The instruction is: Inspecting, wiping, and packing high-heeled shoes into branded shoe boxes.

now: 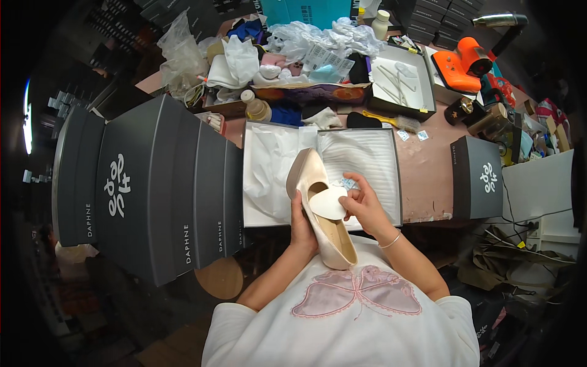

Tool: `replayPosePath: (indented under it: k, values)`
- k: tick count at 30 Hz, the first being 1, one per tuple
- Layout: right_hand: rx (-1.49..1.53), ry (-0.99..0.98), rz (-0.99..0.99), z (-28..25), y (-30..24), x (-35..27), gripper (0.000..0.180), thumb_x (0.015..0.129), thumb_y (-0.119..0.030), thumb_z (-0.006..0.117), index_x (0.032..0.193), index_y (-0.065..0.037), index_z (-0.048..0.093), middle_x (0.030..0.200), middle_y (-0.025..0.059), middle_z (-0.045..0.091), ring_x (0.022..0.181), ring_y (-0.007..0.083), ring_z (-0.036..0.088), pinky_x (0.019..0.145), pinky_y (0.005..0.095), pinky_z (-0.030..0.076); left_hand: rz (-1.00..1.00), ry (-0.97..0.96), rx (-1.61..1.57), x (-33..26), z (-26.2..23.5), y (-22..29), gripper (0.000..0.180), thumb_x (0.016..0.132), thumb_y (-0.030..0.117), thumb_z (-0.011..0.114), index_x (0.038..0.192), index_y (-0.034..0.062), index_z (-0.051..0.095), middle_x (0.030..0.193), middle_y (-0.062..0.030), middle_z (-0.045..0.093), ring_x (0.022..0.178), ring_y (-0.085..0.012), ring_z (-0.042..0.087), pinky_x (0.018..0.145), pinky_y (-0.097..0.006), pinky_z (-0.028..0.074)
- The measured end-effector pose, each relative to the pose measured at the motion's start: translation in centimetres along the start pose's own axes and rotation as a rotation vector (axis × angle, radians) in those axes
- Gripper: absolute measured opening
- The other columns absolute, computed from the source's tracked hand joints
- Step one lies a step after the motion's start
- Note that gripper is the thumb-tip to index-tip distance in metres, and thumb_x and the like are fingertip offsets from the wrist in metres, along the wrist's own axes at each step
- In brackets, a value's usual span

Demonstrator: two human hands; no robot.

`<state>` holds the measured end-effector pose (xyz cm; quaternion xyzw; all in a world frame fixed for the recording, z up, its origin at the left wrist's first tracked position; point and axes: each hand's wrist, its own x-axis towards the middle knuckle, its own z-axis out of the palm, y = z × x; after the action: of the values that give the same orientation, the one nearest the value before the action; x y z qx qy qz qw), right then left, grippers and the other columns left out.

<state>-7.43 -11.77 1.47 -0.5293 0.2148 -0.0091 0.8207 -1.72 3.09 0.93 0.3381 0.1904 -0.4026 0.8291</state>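
My left hand (302, 229) is wrapped round the side of a beige pump (313, 170), a pointed-toe shoe. Its toe points up and away from me, and the heel end is near my chest. Between the thumb and fingers of my right hand (368, 209) is a white rounded pad (326, 203), held over the shoe's opening. The pad covers part of the inside, so I cannot tell whether it touches the insole. Just beyond lies an open shoe box (399, 189), with crumpled white tissue paper (269, 168) and ribbed white paper (358, 148) in it.
Dark grey shoe boxes (147, 189) stand in a row at left, and another box (477, 177) is at right. Behind are a yellow-handled brush (397, 121), a capped bottle (255, 107), a tray of white sticks (422, 92) and an orange device (458, 68).
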Motion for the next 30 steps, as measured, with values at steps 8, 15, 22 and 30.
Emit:
replayPosePath:
  k: [8,15,22,30]
  values:
    - [-1.271,-0.226,-0.389,-0.1,-2.6,-2.3,0.045,0.078,-0.007,0.061,0.122,-0.011,0.058,0.107,0.0191,0.056,0.096,0.0364,0.058,0.076,0.0403,0.05,0.042,0.045,-0.033,0.9,-0.9,-0.7,0.061,0.092,0.056,0.045,0.128,0.0078,0.048,0.121,-0.0119,0.058,0.11,-0.0268,0.057,0.094,-0.04,0.048]
    - [-1.607,-0.281,-0.631,1.9,-1.9,-2.5,0.024,0.075,-0.016,0.06,0.093,-0.001,0.062,0.105,0.0126,0.056,0.09,0.0237,0.059,0.07,0.0362,0.049,0.001,0.005,0.083,-0.5,1.0,-0.4,0.064,0.092,0.059,0.042,0.135,0.0103,0.044,0.128,-0.0096,0.053,0.116,-0.0254,0.053,0.097,-0.039,0.043]
    - [-1.314,-0.069,-0.616,3.0,0.3,0.9,0.018,0.081,-0.013,0.055,0.092,0.001,0.056,0.082,0.014,0.058,0.071,0.0299,0.064,0.06,0.0396,0.053,0.121,0.073,0.123,1.2,-0.4,-0.4,0.065,0.09,0.058,0.049,0.132,0.0084,0.046,0.125,-0.0107,0.053,0.115,-0.0243,0.053,0.1,-0.037,0.041]
    - [-1.339,-0.452,-0.492,1.5,-1.5,-2.4,0.027,0.079,-0.011,0.057,0.103,0.001,0.056,0.087,0.0128,0.064,0.079,0.0286,0.065,0.072,0.0373,0.048,0.039,0.117,0.027,1.0,-1.4,-0.5,0.063,0.09,0.055,0.053,0.129,0.0059,0.048,0.123,-0.0104,0.055,0.113,-0.0237,0.054,0.097,-0.038,0.043]
